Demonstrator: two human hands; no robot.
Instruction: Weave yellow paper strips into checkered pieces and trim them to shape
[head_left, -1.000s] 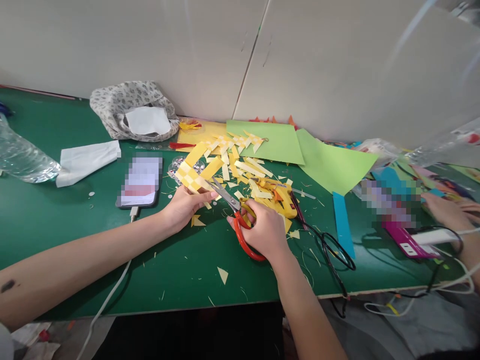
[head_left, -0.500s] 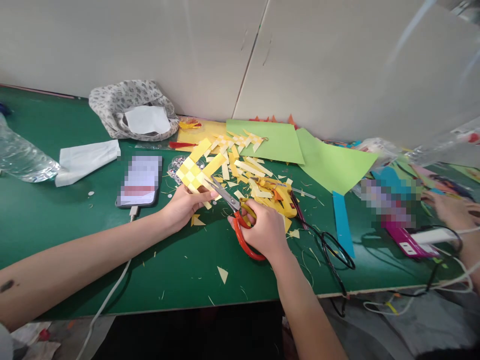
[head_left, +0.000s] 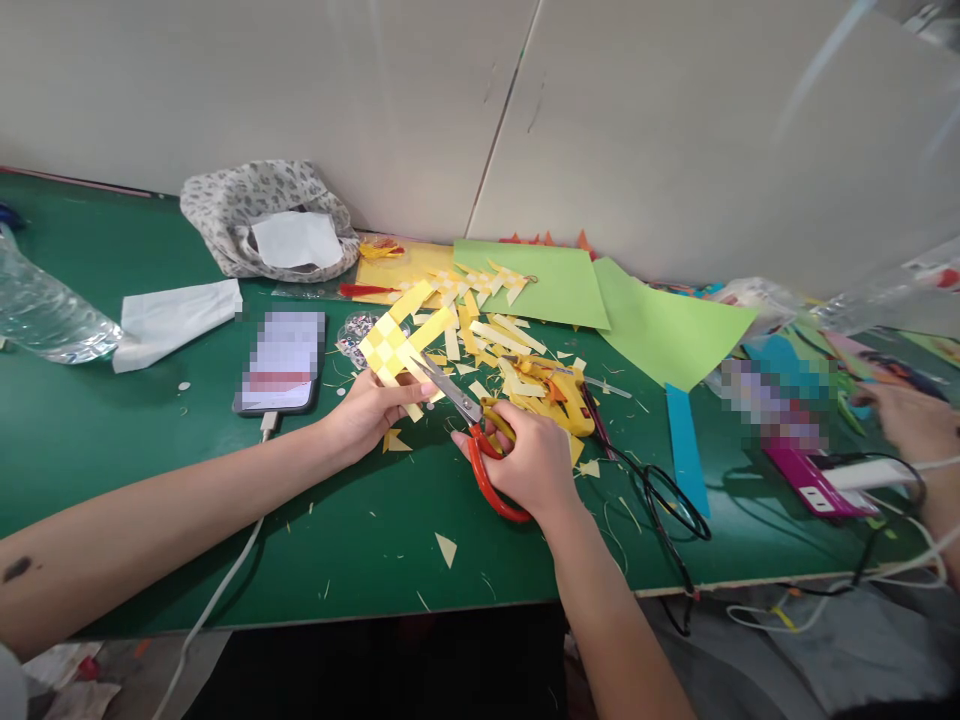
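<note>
Pinched in my left hand (head_left: 367, 415) is a woven yellow paper piece (head_left: 390, 345), checked in two shades, with loose strips sticking out of it. My right hand (head_left: 532, 455) grips scissors (head_left: 491, 480) with red handles. The scissor blades (head_left: 450, 388) reach to the lower right strips of the woven piece; whether they touch a strip I cannot tell. Beyond the hands lie yellow paper scraps (head_left: 510, 335) and a finished-looking woven paper fish shape (head_left: 480, 283). A yellow glue gun (head_left: 574, 400) rests just past my right hand.
A phone (head_left: 281, 360) on a white cable lies left of my hands. Green paper sheets (head_left: 667, 310), a blue strip (head_left: 686, 450), black cord and a magenta power strip (head_left: 814, 480) are to the right. Another person's hand (head_left: 915, 420) is at the right edge. A cloth bag (head_left: 217, 215) stands behind.
The woven piece has shifted very slightly right and turned a little in my left hand. The scissors stay almost in place. The other person's hand at the right has moved slightly.
</note>
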